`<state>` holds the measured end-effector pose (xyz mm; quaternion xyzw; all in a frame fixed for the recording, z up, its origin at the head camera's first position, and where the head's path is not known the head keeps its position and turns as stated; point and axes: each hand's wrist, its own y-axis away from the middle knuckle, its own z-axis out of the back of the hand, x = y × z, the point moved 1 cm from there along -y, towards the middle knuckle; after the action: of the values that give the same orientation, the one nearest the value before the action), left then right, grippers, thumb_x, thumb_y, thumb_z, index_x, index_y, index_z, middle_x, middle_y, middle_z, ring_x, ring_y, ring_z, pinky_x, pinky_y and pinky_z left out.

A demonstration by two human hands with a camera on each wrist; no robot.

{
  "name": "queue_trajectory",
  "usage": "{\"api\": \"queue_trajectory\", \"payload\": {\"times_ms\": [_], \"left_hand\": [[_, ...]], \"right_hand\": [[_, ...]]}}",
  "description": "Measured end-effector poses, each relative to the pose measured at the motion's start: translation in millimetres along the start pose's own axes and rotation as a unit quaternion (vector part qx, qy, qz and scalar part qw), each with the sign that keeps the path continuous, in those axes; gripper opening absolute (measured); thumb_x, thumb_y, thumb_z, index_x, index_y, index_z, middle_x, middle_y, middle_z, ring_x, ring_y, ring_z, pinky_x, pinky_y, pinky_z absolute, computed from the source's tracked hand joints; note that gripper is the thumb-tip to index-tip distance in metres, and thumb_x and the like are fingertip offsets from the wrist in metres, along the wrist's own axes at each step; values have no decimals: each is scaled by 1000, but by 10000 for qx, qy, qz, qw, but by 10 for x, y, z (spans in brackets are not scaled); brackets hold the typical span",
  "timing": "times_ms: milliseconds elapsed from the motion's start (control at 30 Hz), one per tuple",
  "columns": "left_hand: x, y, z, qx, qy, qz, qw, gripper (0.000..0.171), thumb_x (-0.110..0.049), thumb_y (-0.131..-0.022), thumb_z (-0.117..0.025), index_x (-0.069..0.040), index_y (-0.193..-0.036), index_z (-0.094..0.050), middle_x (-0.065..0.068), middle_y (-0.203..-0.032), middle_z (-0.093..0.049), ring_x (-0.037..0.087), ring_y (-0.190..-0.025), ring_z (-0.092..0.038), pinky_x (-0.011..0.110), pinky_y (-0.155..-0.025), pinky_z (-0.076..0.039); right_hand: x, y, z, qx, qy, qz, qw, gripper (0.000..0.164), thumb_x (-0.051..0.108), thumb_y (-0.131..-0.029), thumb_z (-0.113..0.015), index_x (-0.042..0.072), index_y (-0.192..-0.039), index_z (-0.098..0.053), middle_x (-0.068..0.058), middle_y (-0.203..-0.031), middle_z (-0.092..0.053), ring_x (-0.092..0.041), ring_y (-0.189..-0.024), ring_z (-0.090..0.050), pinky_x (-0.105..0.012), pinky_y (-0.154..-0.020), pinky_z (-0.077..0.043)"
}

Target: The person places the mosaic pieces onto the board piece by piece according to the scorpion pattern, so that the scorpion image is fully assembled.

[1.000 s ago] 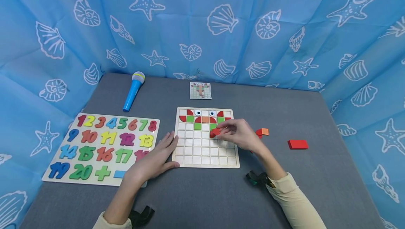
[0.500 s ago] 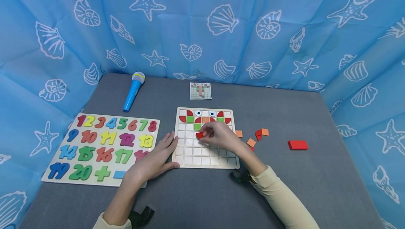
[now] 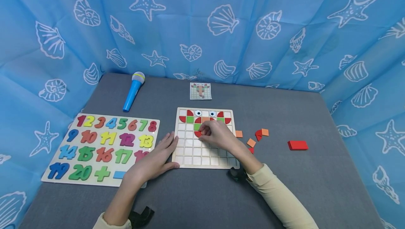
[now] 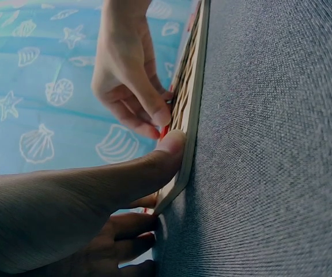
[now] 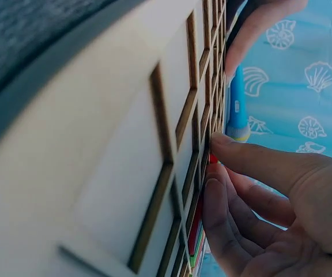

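Note:
A wooden grid board [image 3: 188, 150] lies mid-table, with red, green and orange tiles and two eye tiles in its upper rows. My right hand [image 3: 217, 134] is over the board's middle, thumb and fingers pinching a red quarter-round tile [image 3: 197, 134] in the cell below a green square tile [image 3: 197, 126]. In the right wrist view a bit of that red tile [image 5: 213, 158] shows between thumb and fingertips. My left hand [image 3: 158, 158] rests with fairly straight fingers along the board's left edge; in the left wrist view its thumb [image 4: 172, 144] lies on the rim.
A number puzzle board [image 3: 104, 167] lies left, partly under my left forearm. Behind are a blue toy microphone [image 3: 133, 91] and a small pattern card [image 3: 200, 91]. Right of the grid lie loose orange tiles [image 3: 251, 142], red tiles [image 3: 258, 135] and a red block [image 3: 297, 145].
My right hand has moved left across the board with the red tile, which now sits below the left green square. Loose tiles beside the board have come into view. The left hand stays put.

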<state>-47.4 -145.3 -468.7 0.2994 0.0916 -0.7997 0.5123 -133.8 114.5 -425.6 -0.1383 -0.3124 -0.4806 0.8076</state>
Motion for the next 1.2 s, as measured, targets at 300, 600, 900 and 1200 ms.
{"api": "queue_trajectory", "payload": {"times_ms": [300, 600, 900, 1200], "left_hand": [[-176, 54, 162, 234, 242, 130, 9993, 99, -44, -96, -81, -5, -171, -29, 20, -182, -22, 45, -170, -18, 64, -131, -34], [-191, 52, 173, 272, 106, 211, 9994, 98, -42, -96, -81, -3, -170, -30, 20, -182, -22, 44, -170, -19, 63, -131, -34], [-189, 47, 158, 246, 127, 231, 9993, 98, -40, -96, -83, -3, -170, -30, 20, -181, -22, 44, -169, -20, 63, -130, -35], [-150, 54, 126, 41, 261, 11, 9997, 101, -47, -95, -81, -6, -171, -30, 18, -182, -23, 44, -169, -21, 64, -129, -35]], "right_hand": [[-19, 26, 10, 36, -317, 123, 9994, 18, 7, -90, -88, 2, -105, -78, -6, -91, -79, -10, -82, -72, -23, -77, -60], [-23, 0, -13, -69, -192, 228, 9995, 13, 5, -91, -86, 1, -102, -79, -7, -88, -79, -9, -79, -70, -21, -75, -59], [-72, 41, 46, -102, -167, 111, 9997, 13, 7, -92, -85, 2, -102, -79, -6, -88, -77, -8, -78, -68, -22, -75, -58], [-369, 258, 315, -300, -428, -256, 9983, 16, 6, -94, -82, 0, -109, -79, -7, -92, -78, -11, -81, -69, -20, -74, -59]]}}
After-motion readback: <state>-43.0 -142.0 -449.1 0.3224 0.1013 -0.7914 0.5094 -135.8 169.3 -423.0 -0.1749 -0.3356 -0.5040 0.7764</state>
